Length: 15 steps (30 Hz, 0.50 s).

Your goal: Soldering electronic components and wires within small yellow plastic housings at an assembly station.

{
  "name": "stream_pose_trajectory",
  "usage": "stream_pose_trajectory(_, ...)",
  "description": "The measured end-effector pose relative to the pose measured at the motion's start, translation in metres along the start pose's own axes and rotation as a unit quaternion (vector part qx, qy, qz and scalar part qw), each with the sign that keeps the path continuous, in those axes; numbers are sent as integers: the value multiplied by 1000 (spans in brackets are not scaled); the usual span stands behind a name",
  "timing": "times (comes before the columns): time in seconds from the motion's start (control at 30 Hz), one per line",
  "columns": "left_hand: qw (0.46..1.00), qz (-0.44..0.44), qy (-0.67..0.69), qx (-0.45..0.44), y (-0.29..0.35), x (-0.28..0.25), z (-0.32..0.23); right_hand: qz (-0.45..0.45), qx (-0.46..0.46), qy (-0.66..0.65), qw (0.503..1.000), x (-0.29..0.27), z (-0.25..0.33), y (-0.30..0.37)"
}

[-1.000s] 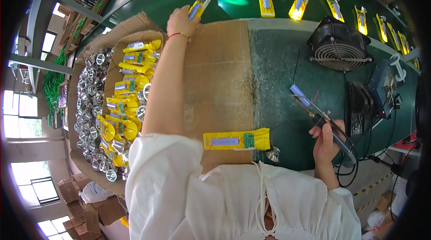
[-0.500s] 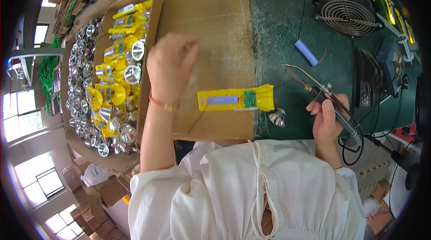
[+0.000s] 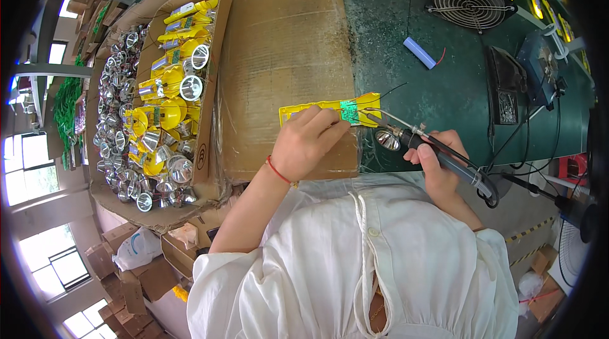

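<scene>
In my right hand [image 3: 439,160] is a soldering iron [image 3: 453,166], with a thin metal tube alongside its shaft. Its tip meets the right part of a yellow plastic flashlight housing [image 3: 370,103], by the green circuit board [image 3: 349,112]. My left hand [image 3: 311,139] is over the housing's left half, fingers bent and pinched together by the board. What they pinch is hidden; they cover most of the battery inside. A thin dark wire reaches up and right from the board. Just below the iron's shaft rests a silver reflector [image 3: 387,140].
A loose blue battery cell [image 3: 419,53] with wires lies on the green mat, below a black fan with a wire guard [image 3: 471,9]. A cardboard box [image 3: 212,85] at left holds yellow housings and silver reflectors. A blue-grey box-shaped device [image 3: 539,59] stands at right.
My left hand has come down and right from above the cardboard to the yellow housing. My right hand has brought the iron left, its tip now at the board. The housing sits slightly higher in view.
</scene>
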<state>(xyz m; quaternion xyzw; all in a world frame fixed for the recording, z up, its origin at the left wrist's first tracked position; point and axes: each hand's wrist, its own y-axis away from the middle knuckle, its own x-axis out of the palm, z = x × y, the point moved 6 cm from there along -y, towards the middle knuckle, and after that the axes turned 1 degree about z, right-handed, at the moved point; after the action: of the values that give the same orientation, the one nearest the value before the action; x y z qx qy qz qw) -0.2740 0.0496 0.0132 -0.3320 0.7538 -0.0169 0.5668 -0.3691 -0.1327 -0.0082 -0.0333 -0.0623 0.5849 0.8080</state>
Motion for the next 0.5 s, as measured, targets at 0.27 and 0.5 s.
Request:
stream_pose_trajectory(0.27,983,-138,4,-122,3,-1,5,26,9,26,999,10,-5,1)
stream_pose_trajectory(0.5,980,-122,23,-159,1,2,6,-4,26,-4,1000,13,-12,-1)
